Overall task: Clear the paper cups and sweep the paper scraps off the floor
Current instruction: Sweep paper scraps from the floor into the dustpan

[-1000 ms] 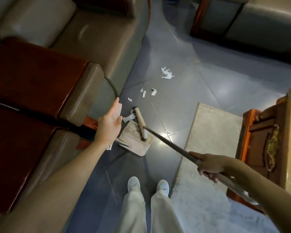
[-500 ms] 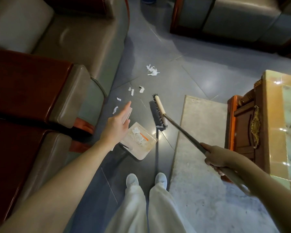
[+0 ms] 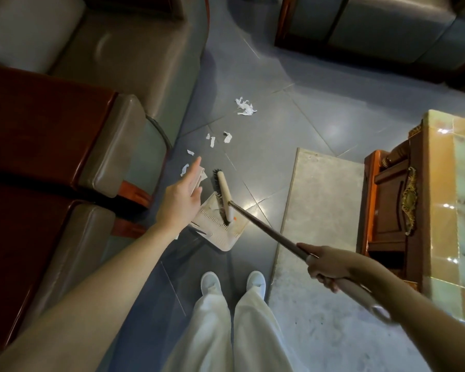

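1. Paper scraps (image 3: 244, 106) lie on the floor (image 3: 279, 135) beyond the left hand (image 3: 181, 200). A crumpled white cluster is farthest off, three small bits are nearer, and two more lie just past the fingertips.
2. The left hand has its fingers straight, laid along the upright handle of the dustpan (image 3: 226, 234). I cannot tell whether the thumb wraps the handle.
3. The beige dustpan sits on the floor between the two hands, just right of the left one. An orange speck shows in its tray.
4. The right hand (image 3: 330, 264) is clenched round the shaft of the broom (image 3: 224, 194), which slants away from it toward the left hand. The broom's head lies partly over the dustpan's tray.
5. The floor is glossy grey-blue tile, with a patch of glare between the hands.
6. A pale, mottled rug (image 3: 320, 210) lies under the right hand, its near edge just beside the dustpan.
7. Left of the left hand stands a sofa (image 3: 105, 49) with brown leather cushions and dark red wooden arm tops.
8. A second sofa (image 3: 387, 28) stands well beyond both hands.
9. Right of the right hand is a bench (image 3: 387, 205) of carved reddish wood with a shiny green-and-yellow stone top.
10. White shoes (image 3: 211, 283) and pale trousers (image 3: 226, 331) show below, between the hands.
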Action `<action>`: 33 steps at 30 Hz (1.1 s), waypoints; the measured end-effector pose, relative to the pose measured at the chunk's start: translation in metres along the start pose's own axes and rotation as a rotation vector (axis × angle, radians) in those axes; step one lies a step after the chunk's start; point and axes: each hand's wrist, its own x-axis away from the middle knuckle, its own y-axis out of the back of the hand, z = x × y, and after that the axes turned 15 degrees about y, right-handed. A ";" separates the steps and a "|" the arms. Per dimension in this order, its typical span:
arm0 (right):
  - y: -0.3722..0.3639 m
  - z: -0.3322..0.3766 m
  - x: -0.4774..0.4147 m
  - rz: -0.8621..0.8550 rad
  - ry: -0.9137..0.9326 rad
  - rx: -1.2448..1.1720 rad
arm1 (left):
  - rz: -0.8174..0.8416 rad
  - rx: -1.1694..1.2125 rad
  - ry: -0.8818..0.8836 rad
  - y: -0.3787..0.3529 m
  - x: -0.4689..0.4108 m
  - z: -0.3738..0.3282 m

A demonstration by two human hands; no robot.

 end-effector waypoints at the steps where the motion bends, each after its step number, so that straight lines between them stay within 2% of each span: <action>1: 0.003 0.007 0.003 0.001 0.004 0.010 | -0.015 0.018 0.002 0.005 0.002 0.004; 6: 0.016 0.051 -0.012 -0.057 0.057 0.064 | -0.107 0.092 0.081 0.038 0.005 0.025; 14: 0.056 0.113 -0.100 -0.336 0.160 0.194 | -0.142 0.096 0.246 0.097 -0.018 0.053; 18: 0.105 0.138 -0.154 -0.369 0.188 0.223 | -0.147 0.060 0.311 0.106 -0.055 0.053; 22: 0.148 0.155 -0.205 -0.374 0.136 0.283 | -0.129 0.030 0.352 0.109 -0.099 0.052; 24: 0.160 0.166 -0.227 -0.342 0.122 0.302 | -0.160 0.069 0.370 0.111 -0.115 0.058; 27: 0.163 0.188 -0.253 -0.206 0.162 0.259 | -0.216 0.137 0.362 0.106 -0.134 0.059; 33: 0.137 0.211 -0.244 0.021 0.148 0.179 | -0.257 0.061 0.377 0.102 -0.166 0.045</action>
